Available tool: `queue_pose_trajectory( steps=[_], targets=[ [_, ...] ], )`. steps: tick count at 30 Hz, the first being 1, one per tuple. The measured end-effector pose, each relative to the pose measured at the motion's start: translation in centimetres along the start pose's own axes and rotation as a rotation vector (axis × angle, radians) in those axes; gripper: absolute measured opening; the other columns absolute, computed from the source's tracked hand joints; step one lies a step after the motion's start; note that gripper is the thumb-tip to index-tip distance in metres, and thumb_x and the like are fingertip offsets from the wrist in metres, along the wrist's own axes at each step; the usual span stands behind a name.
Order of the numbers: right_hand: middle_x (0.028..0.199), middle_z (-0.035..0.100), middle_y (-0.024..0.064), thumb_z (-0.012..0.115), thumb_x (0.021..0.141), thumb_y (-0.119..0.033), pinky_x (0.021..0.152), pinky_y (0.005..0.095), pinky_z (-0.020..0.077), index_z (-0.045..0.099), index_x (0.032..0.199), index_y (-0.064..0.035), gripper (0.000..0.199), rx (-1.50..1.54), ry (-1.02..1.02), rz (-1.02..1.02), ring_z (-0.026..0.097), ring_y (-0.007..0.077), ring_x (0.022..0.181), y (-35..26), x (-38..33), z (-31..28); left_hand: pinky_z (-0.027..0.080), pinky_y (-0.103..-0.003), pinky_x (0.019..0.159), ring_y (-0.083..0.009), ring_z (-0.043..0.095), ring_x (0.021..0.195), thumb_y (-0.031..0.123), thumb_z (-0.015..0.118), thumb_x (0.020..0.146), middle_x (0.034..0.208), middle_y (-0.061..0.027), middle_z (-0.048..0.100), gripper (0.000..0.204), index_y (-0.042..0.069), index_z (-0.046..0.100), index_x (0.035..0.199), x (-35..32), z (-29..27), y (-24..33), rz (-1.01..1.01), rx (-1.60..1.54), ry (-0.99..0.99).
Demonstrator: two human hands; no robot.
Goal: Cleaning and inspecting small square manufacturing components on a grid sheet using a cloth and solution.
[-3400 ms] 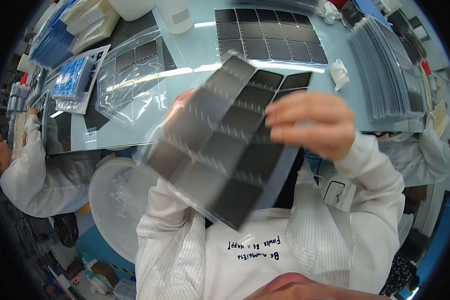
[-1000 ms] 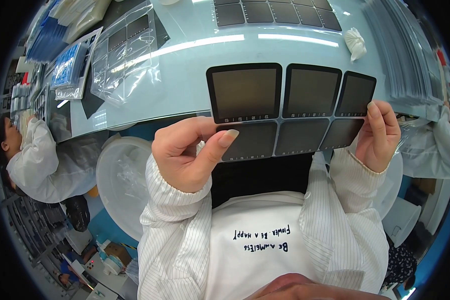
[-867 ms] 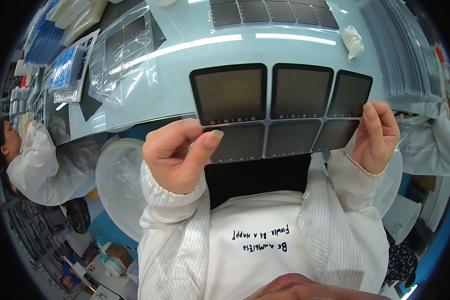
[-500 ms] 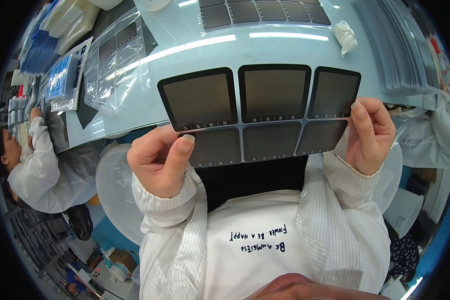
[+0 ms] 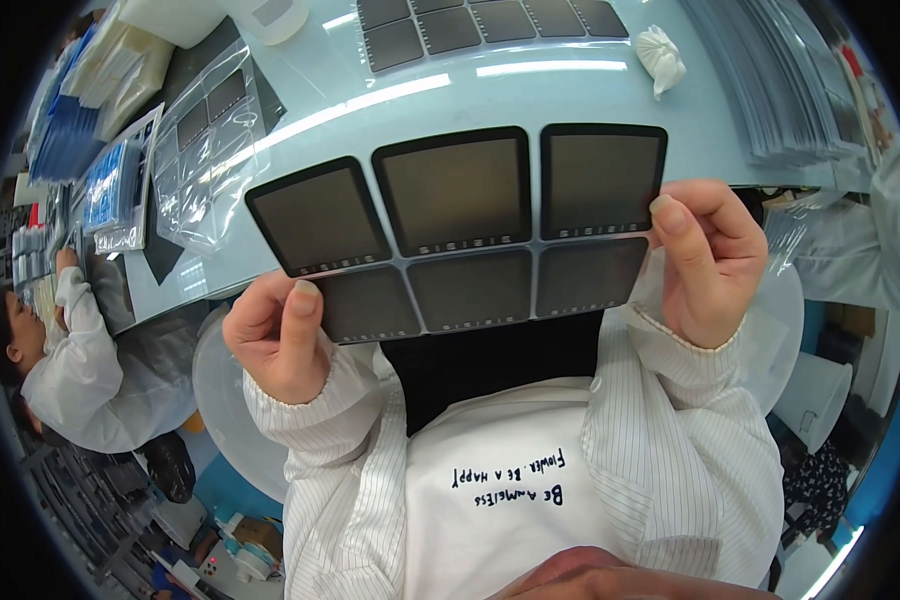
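Note:
A clear sheet bearing several dark, black-bordered rectangular panels (image 5: pixel 455 200) in two rows is held up before me, tilted, near the table's front edge. My left hand (image 5: pixel 282 335) pinches its left edge between thumb and fingers. At the opposite edge my right hand (image 5: pixel 705 255) grips it the same way. Small printed marks run along the bottom of each panel. Another sheet of dark panels (image 5: pixel 480 28) lies flat at the far side of the table. A crumpled white cloth pouch (image 5: pixel 660 60) rests to the right of that sheet.
The glossy pale table (image 5: pixel 320 130) carries a clear plastic divided sheet (image 5: pixel 200 180) on the left and a stack of clear sheets (image 5: pixel 770 90) on the right. Translucent round tubs (image 5: pixel 235 410) stand beside me. At the far left a person in white (image 5: pixel 110 340) works.
Both hands and the held sheet have shifted left, and the sheet's left side sits lower. The view has turned slightly. Both hands keep their grip.

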State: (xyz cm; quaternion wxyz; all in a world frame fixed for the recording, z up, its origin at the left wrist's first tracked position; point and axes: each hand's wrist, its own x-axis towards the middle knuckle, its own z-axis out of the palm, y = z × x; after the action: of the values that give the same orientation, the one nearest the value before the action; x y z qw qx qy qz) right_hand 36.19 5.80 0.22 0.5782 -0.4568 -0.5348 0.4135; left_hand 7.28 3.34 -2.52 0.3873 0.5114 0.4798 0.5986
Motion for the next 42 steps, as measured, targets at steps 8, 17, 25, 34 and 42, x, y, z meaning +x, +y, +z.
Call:
queue_pose_trajectory(
  steps=[8, 17, 25, 34, 42],
  targets=[
    [0.072, 0.06, 0.0022, 0.064, 0.088, -0.008, 0.059, 0.0185, 0.0379, 0.064, 0.092, 0.0023, 0.011, 0.046, -0.031, 0.022, 0.049, 0.006, 0.063, -0.4, -0.2, 0.8, 0.039, -0.02, 0.064, -0.0061, 0.05, 0.066, 0.013, 0.061, 0.092, 0.076, -0.0042, 0.063, 0.019, -0.003, 0.06, 0.081, 0.4, -1.4, -1.0, 0.016, -0.09, -0.068],
    [0.08, 0.065, 0.0064, 0.063, 0.09, -0.006, 0.061, 0.0189, 0.0445, 0.064, 0.097, 0.0031, 0.011, 0.091, 0.169, -0.244, 0.057, 0.0086, 0.066, 0.3, 1.5, 0.8, 0.043, -0.024, 0.071, -0.0112, 0.054, 0.072, 0.02, 0.059, 0.093, 0.085, -0.007, 0.062, 0.027, -0.007, 0.062, 0.095, -0.3, -0.1, -3.2, 0.052, -0.216, -0.223],
    [0.075, 0.065, 0.0034, 0.062, 0.091, -0.007, 0.047, 0.0165, 0.0308, 0.066, 0.099, 0.0023, 0.013, -0.127, 0.099, -0.269, 0.045, 0.0041, 0.049, -0.2, 2.7, -0.1, 0.027, -0.024, 0.047, -0.0076, 0.038, 0.049, 0.011, 0.057, 0.091, 0.058, -0.0018, 0.052, 0.029, -0.002, 0.056, 0.066, 0.6, -0.2, -1.9, 0.021, -0.058, -0.317],
    [0.08, 0.067, 0.0057, 0.059, 0.092, -0.006, 0.043, 0.0152, 0.0273, 0.064, 0.111, 0.0035, 0.022, 0.07, 0.077, -0.147, 0.041, 0.0032, 0.043, 0.2, 2.9, -0.3, 0.027, -0.024, 0.046, -0.0076, 0.037, 0.047, 0.016, 0.058, 0.091, 0.056, -0.0019, 0.051, 0.035, 0.0, 0.051, 0.06, 0.4, 0.1, -1.4, -0.048, -0.043, -0.281],
    [0.081, 0.068, 0.0084, 0.064, 0.089, -0.005, 0.039, 0.0158, 0.0282, 0.066, 0.105, 0.0039, 0.018, 0.202, 0.086, -0.134, 0.045, 0.0042, 0.041, 0.6, 3.0, -1.3, 0.027, -0.024, 0.046, -0.0073, 0.038, 0.047, 0.017, 0.058, 0.091, 0.056, -0.0024, 0.053, 0.035, -0.002, 0.054, 0.061, 0.4, 1.2, -0.3, -0.053, -0.052, -0.315]
  ],
)
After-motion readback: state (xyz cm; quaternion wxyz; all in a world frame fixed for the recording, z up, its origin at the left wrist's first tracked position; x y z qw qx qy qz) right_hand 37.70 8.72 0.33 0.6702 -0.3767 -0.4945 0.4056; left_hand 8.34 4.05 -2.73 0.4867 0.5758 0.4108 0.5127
